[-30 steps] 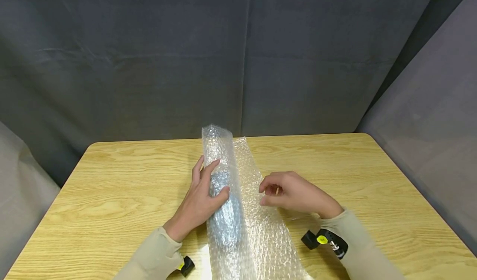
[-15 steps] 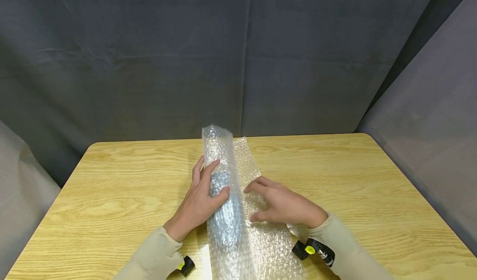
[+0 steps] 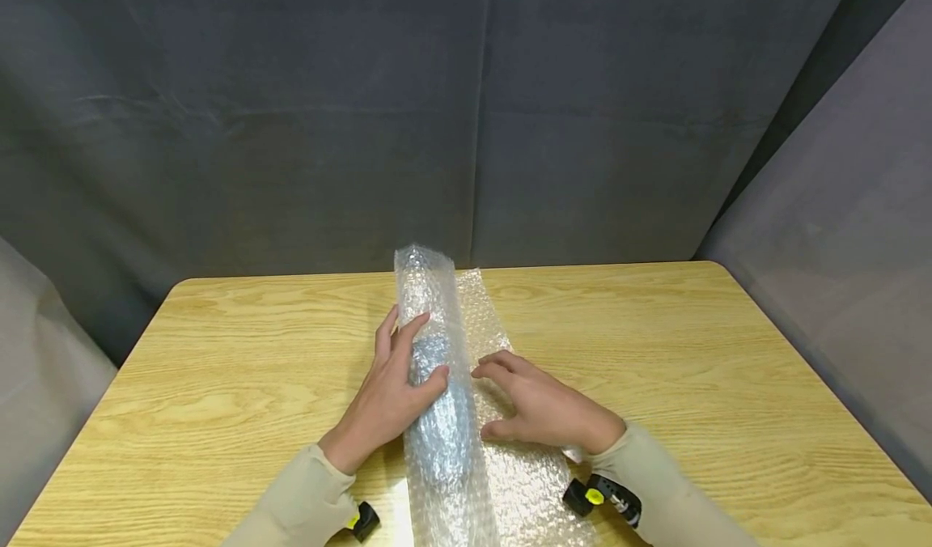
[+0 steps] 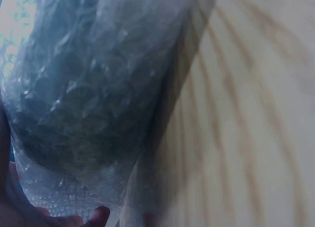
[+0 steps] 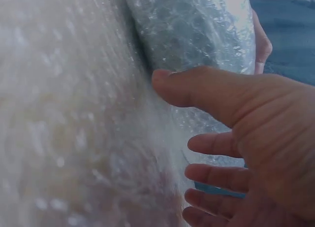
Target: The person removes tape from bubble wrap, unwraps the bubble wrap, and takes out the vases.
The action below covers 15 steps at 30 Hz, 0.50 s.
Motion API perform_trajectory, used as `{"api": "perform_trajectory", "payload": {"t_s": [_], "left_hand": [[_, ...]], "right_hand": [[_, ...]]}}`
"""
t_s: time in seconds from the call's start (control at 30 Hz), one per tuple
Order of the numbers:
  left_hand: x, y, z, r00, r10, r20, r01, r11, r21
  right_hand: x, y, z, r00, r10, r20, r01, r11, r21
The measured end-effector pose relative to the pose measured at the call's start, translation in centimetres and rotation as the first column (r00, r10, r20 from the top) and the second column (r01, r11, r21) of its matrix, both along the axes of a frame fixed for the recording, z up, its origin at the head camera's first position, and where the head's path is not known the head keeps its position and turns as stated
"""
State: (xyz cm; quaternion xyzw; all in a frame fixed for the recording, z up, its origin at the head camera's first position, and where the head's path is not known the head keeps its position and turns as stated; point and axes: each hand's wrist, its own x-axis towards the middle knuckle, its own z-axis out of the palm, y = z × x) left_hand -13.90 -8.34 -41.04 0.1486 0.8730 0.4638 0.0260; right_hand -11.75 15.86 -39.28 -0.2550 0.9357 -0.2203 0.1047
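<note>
A long bubble-wrap roll [image 3: 442, 430] lies lengthwise in the middle of the table, with something bluish and rounded inside, blurred by the layers. From its right side a flat tail of bubble wrap [image 3: 535, 494] spreads over the wood. My left hand [image 3: 384, 401] rests on the roll's left side, thumb and index finger laid over its top. Just right of the roll, my right hand [image 3: 549, 405] is over the flat sheet, fingers spread and lightly bent. In the right wrist view its thumb [image 5: 182, 88] points at the crease where roll and sheet meet.
The wooden table [image 3: 240, 377] extends on both sides of the wrap. A dark grey curtain [image 3: 306, 126] hangs right behind its far edge, and lighter cloth [image 3: 823, 231] hangs at the right. Each sleeve has a small black wrist camera [image 3: 578, 498] strapped to it.
My right hand has moved left and slightly nearer to me over the sheet, up to the roll, and its fingers have spread. My left hand and the roll have stayed put.
</note>
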Motion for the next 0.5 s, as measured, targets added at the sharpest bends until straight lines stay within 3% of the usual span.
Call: {"api": "perform_trajectory", "payload": {"t_s": [0.5], "left_hand": [[0.02,-0.01,0.08,1.0,-0.001,-0.009,0.0,1.0,-0.009]], "right_hand": [[0.03,-0.15,-0.7,0.999,-0.011,0.041,0.01,0.999,0.04]]}}
